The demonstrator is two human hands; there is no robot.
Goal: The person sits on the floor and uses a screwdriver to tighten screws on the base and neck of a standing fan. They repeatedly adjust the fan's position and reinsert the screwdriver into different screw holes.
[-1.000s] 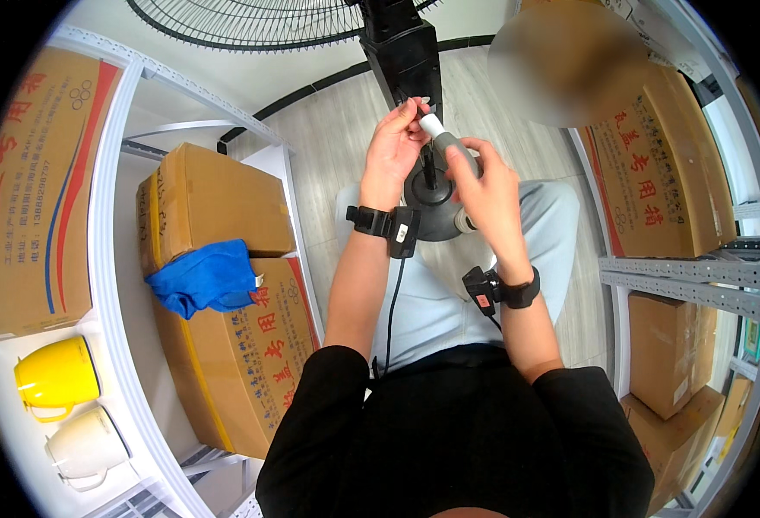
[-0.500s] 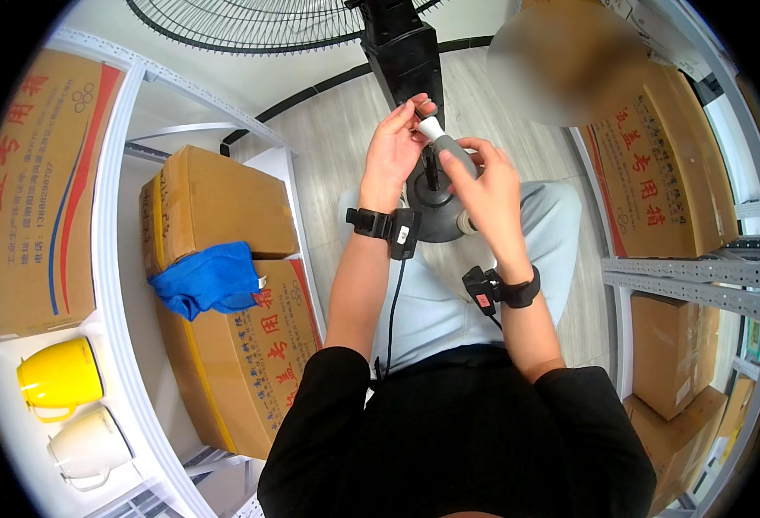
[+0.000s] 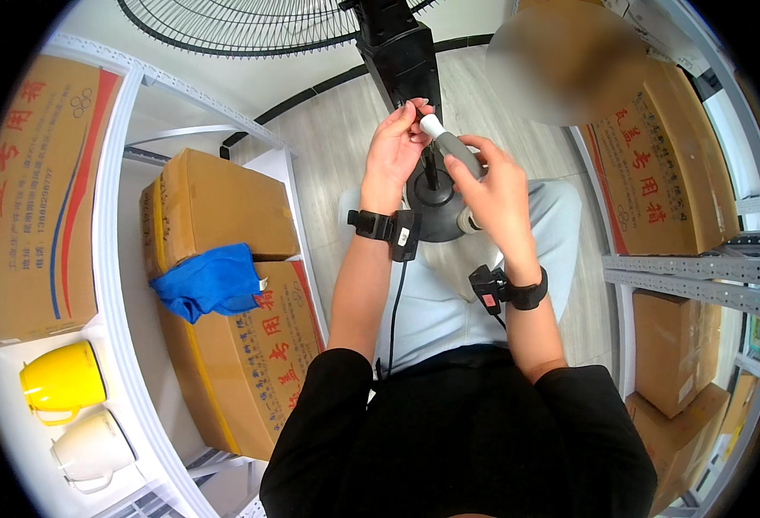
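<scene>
A black standing fan's column point(image 3: 399, 60) rises ahead of me from a round dark base point(image 3: 436, 226) between my legs. Just in front of the column, my left hand point(image 3: 397, 147) pinches something small and dark that I cannot make out clearly. My right hand point(image 3: 497, 190) is closed on a grey tool handle point(image 3: 458, 151) with a flared white end, which points up toward my left fingertips. A pale round object point(image 3: 467, 221) lies on the base, partly behind my right hand. Both wrists wear black straps with small cabled boxes.
The fan's wire cage point(image 3: 233, 30) is at the top. Shelves on both sides hold cardboard boxes point(image 3: 669, 173). A blue cloth point(image 3: 207, 281) drapes over stacked cartons at left, near a yellow mug point(image 3: 63, 375) and a white mug point(image 3: 93, 445). An upper-right patch is blurred.
My hands have shifted only slightly, with small finger movements around the white end of the tool; my right hand still grips the grey handle.
</scene>
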